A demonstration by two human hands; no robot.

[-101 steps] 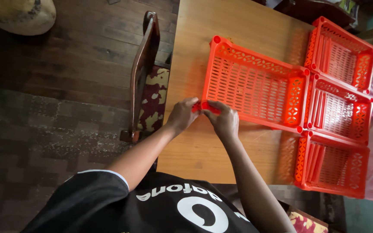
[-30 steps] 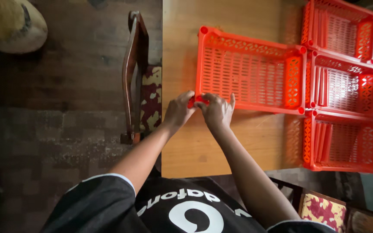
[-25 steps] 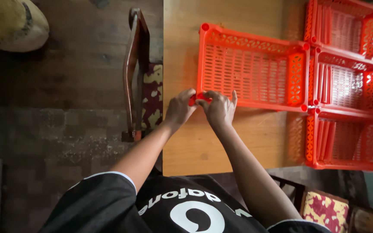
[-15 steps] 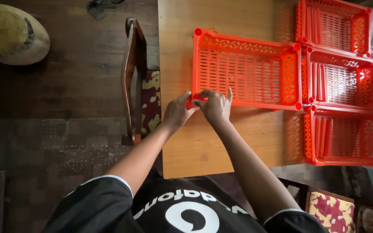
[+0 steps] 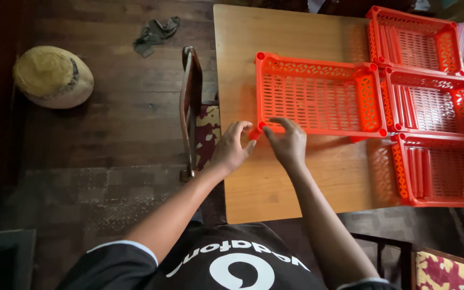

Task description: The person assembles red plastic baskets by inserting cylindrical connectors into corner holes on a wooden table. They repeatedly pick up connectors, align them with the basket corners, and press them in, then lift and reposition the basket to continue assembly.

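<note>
Both hands, left hand (image 5: pixel 231 147) and right hand (image 5: pixel 288 144), pinch a small orange piece (image 5: pixel 254 133) at the orange basket (image 5: pixel 318 95) corner mid-frame, apparently fitting it; pressing it squarely home seems next.

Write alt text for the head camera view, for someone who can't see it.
Seen from above, a person's left hand and right hand pinch a small orange piece at the near corner of an orange plastic basket on a wooden table. Three more orange baskets sit beside it; a chair and a straw hat are on the dark floor.
</note>
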